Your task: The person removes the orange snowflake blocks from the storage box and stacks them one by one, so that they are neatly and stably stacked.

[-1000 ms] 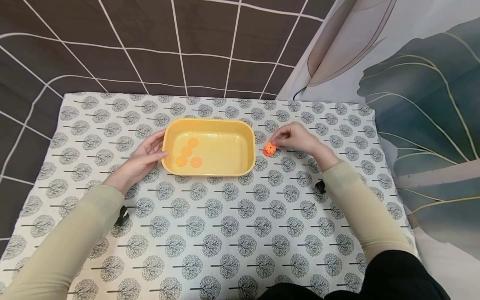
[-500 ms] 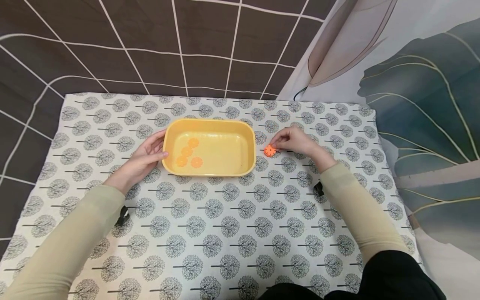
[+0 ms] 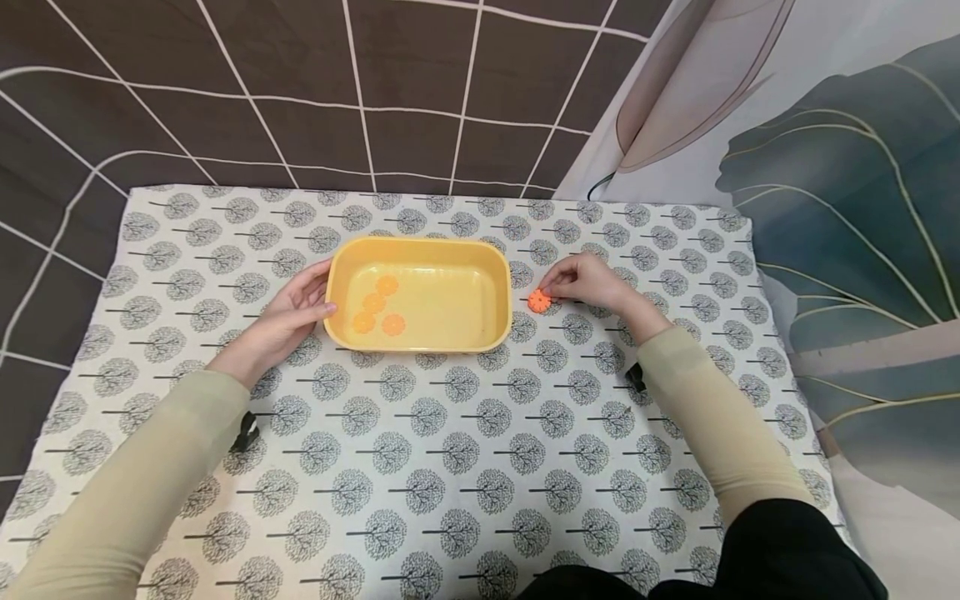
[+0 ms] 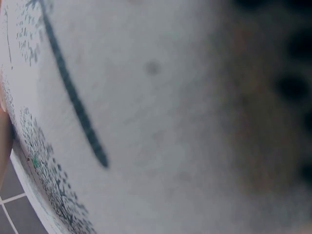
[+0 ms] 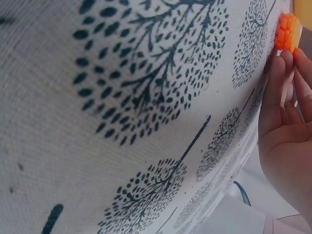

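Note:
A yellow rectangular tub (image 3: 450, 342) stands on the patterned cloth. My left hand (image 3: 281, 312) holds its left end, thumb over the rim and fingers along the outer wall, their tips hidden by the tub. To the tub's right, my right hand (image 3: 588, 283) pinches a small orange scalloped disc (image 3: 538, 301) between thumb and fingers, low over the cloth. In the right wrist view the orange disc (image 5: 286, 32) shows a thick, ridged edge at the fingertips. Several flat orange scalloped pieces (image 3: 393, 324) lie at the left of the tub's floor.
A white cloth (image 3: 450, 500) with black tree prints covers the table. Behind it hangs a dark curtain with white grid lines (image 3: 300, 108); a pale leaf-print curtain (image 3: 840, 208) hangs at the right. The left wrist view is mostly blurred cloth.
The orange disc has turned slightly in the right hand's fingers and stays at nearly the same spot. The left hand and the tub have not moved.

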`<state>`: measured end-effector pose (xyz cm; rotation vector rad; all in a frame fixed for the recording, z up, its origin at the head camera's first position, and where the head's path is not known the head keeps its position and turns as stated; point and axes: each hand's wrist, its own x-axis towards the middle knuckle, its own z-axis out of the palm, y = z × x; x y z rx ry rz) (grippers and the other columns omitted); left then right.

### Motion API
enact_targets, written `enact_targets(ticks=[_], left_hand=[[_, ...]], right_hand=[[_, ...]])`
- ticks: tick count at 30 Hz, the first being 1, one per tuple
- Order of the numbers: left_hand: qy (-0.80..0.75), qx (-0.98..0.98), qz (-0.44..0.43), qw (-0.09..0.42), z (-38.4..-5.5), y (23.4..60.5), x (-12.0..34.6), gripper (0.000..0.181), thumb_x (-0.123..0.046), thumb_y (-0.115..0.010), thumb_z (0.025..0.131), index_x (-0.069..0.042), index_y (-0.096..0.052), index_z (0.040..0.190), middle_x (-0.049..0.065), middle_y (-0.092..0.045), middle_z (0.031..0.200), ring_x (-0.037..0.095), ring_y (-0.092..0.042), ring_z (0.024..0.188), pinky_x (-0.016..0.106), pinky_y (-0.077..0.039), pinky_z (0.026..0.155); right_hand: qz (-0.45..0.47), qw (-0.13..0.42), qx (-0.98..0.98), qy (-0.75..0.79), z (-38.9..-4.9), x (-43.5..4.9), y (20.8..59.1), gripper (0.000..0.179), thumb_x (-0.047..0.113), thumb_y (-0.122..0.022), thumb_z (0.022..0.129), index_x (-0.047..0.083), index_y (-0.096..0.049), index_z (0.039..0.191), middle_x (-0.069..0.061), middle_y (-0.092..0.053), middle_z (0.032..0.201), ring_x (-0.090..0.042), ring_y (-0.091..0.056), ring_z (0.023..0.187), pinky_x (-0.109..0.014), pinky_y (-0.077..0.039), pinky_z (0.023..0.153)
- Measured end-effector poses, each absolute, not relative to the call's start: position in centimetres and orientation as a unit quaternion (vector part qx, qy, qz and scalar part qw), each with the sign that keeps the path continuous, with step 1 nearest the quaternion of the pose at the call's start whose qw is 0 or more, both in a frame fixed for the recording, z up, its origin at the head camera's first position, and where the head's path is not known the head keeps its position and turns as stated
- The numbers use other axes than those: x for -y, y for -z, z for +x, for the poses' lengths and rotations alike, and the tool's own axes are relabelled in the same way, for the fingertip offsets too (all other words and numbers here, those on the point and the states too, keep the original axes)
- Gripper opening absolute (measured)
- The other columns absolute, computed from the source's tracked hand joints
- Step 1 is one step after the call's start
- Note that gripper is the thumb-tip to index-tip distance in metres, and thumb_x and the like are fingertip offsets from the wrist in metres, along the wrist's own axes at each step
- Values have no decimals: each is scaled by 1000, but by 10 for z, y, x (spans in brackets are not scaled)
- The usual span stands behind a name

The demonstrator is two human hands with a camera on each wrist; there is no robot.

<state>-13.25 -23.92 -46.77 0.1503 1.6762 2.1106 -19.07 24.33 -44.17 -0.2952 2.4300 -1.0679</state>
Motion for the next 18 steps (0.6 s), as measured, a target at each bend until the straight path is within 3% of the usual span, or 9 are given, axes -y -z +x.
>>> enact_targets(ticks=[5, 11, 18], left_hand=[[-760, -608, 56, 221, -133, 468, 239, 76, 7, -60, 99, -10, -28, 166, 13, -16, 177, -1, -41, 145, 19, -31, 130], [-760, -609, 52, 221, -133, 466, 239, 78, 6, -60, 99, -9, -26, 167, 13, -15, 178, 0, -40, 146, 19, -31, 130], [-764, -605, 54, 219, -133, 467, 238, 77, 6, -61, 99, -10, -29, 166, 11, -19, 176, -3, -45, 141, 19, -32, 130]], right_hand=[[-114, 227, -891, 377, -190, -243, 443, 15, 5, -77, 95, -1, -78, 108, -18, -80, 105, -5, -64, 73, -14, -57, 67], [-98, 224, -890, 385, -189, -242, 444, 14, 6, -79, 93, 0, -79, 107, -11, -81, 98, -5, -64, 72, -14, -56, 66], [-93, 229, -889, 384, -189, -241, 443, 16, 8, -79, 94, 1, -78, 108, -9, -80, 96, -8, -65, 75, -15, -56, 67]])
